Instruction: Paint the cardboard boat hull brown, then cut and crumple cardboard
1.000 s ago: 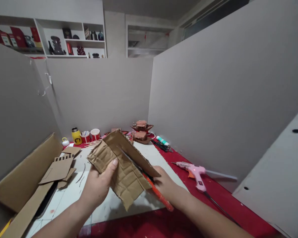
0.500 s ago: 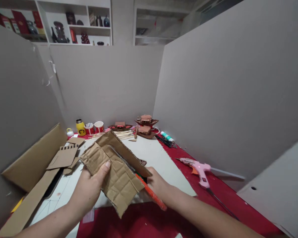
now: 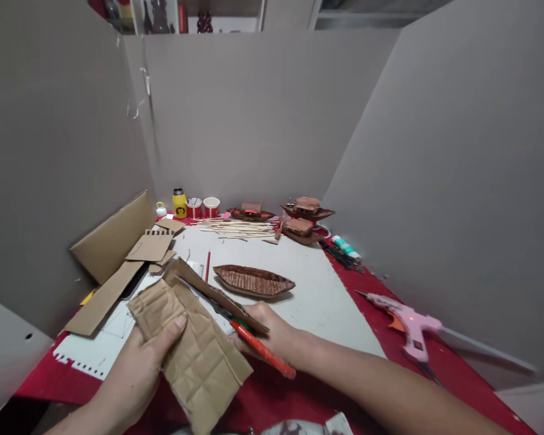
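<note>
My left hand (image 3: 138, 368) grips a creased sheet of brown cardboard (image 3: 194, 350) from its left side, thumb on top. My right hand (image 3: 265, 332) is closed round orange-handled scissors (image 3: 254, 343) whose blades run along a split in the cardboard, between the lower sheet and a raised flap. A brown model boat hull (image 3: 252, 281) lies on the white mat (image 3: 317, 296) just beyond my right hand.
A pink glue gun (image 3: 410, 329) lies on the red tablecloth at right. Cardboard pieces (image 3: 118, 254) sit at left. Wooden sticks (image 3: 236, 228), small model boats (image 3: 303, 219), cups and a yellow bottle (image 3: 179, 203) line the back. Grey partition boards enclose the table.
The view has tilted down and shifted; the cardboard and both hands sit lower and nearer the table. The boat hull on the mat has come into sight.
</note>
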A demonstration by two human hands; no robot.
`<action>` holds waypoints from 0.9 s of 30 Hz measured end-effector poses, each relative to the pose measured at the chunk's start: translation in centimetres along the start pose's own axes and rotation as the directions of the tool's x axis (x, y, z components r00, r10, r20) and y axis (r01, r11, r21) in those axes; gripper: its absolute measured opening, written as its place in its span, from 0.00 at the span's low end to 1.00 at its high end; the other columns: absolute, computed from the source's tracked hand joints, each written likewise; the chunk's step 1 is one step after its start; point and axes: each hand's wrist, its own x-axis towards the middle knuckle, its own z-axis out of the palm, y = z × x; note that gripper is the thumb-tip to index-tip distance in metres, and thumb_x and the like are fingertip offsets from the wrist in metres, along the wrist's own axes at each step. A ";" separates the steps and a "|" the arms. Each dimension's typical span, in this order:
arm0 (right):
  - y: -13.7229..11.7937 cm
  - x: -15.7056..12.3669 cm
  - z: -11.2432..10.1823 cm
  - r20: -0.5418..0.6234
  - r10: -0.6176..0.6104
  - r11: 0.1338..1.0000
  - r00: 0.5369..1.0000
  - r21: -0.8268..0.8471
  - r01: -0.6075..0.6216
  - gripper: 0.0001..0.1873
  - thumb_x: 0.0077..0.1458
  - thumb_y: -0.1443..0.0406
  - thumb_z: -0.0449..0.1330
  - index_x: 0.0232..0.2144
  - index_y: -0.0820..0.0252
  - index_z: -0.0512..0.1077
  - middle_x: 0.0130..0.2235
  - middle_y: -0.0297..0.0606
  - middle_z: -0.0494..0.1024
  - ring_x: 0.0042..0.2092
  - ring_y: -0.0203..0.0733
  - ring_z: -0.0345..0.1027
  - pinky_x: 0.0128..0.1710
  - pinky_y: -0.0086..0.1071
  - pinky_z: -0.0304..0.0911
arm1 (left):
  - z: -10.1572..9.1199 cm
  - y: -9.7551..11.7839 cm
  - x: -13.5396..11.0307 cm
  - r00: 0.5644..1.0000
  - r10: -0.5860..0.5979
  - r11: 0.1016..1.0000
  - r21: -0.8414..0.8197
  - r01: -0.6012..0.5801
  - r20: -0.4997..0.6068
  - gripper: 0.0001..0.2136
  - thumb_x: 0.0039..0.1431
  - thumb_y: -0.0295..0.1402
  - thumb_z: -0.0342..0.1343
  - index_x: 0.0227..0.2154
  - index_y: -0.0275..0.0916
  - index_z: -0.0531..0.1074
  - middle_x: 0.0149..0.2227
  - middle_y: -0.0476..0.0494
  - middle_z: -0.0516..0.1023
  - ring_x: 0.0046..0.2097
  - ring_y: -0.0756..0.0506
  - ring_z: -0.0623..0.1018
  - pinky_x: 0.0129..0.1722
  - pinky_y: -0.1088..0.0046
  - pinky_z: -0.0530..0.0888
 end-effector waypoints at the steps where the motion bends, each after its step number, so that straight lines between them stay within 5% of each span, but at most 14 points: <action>1: 0.1 0.1 0.5 0.012 0.010 1.000 1.000 0.005 -0.010 0.19 0.52 0.54 0.64 0.22 0.59 0.64 0.20 0.26 0.62 0.24 0.31 0.54 0.22 0.25 0.54 | -0.3 -0.3 -0.3 1.000 -0.019 1.000 -0.015 0.019 -0.016 0.27 0.52 0.41 0.68 0.54 0.38 0.73 0.50 0.36 0.83 0.53 0.34 0.81 0.55 0.55 0.76; 6: 0.5 1.9 1.8 -0.002 0.022 0.999 1.000 -0.026 -0.022 0.17 0.49 0.53 0.67 0.23 0.60 0.70 0.23 0.29 0.70 0.29 0.37 0.63 0.28 0.27 0.60 | -0.6 -1.5 -0.8 0.987 0.065 0.998 0.030 -0.061 -0.148 0.23 0.50 0.42 0.69 0.48 0.39 0.77 0.48 0.36 0.83 0.55 0.33 0.79 0.57 0.55 0.74; 12: 1.2 3.0 2.4 0.023 0.040 0.999 0.999 0.006 -0.040 0.15 0.45 0.56 0.68 0.23 0.61 0.71 0.24 0.29 0.71 0.29 0.36 0.63 0.29 0.27 0.61 | -1.0 -2.0 -1.7 0.989 0.025 0.999 -0.026 -0.029 -0.143 0.21 0.51 0.43 0.68 0.46 0.40 0.77 0.47 0.36 0.83 0.57 0.34 0.78 0.59 0.54 0.72; 15: 1.4 2.5 2.8 0.080 0.061 0.993 0.995 0.096 -0.069 0.17 0.47 0.54 0.67 0.24 0.61 0.71 0.25 0.31 0.72 0.29 0.37 0.63 0.31 0.30 0.63 | -1.8 -1.4 -2.3 0.999 -0.040 0.994 -0.099 0.042 0.031 0.21 0.49 0.43 0.70 0.45 0.38 0.78 0.46 0.36 0.84 0.53 0.35 0.80 0.55 0.56 0.75; 18: 1.1 2.0 2.9 0.129 0.085 0.979 0.988 0.174 -0.107 0.19 0.47 0.51 0.66 0.26 0.62 0.72 0.25 0.32 0.72 0.30 0.39 0.64 0.32 0.32 0.64 | -3.4 0.0 -2.3 0.956 -0.168 0.972 -0.119 0.201 0.241 0.20 0.44 0.42 0.72 0.39 0.36 0.81 0.37 0.37 0.85 0.38 0.38 0.83 0.40 0.60 0.81; 22: 0.4 1.9 3.0 0.189 0.116 0.969 0.975 0.193 -0.153 0.19 0.45 0.51 0.66 0.22 0.60 0.70 0.21 0.29 0.68 0.26 0.36 0.60 0.27 0.31 0.61 | -5.8 1.7 -1.0 0.990 -0.103 0.950 -0.284 0.126 0.095 0.15 0.48 0.41 0.69 0.39 0.42 0.81 0.38 0.45 0.84 0.36 0.45 0.82 0.33 0.72 0.78; 27: -0.3 2.0 3.5 0.217 0.111 0.974 0.970 0.168 -0.149 0.15 0.44 0.53 0.66 0.21 0.58 0.73 0.22 0.33 0.73 0.28 0.41 0.64 0.28 0.34 0.64 | -6.6 2.1 0.7 0.944 -0.099 0.990 -0.063 0.124 0.315 0.12 0.50 0.38 0.70 0.35 0.36 0.82 0.35 0.41 0.84 0.35 0.47 0.82 0.41 0.73 0.76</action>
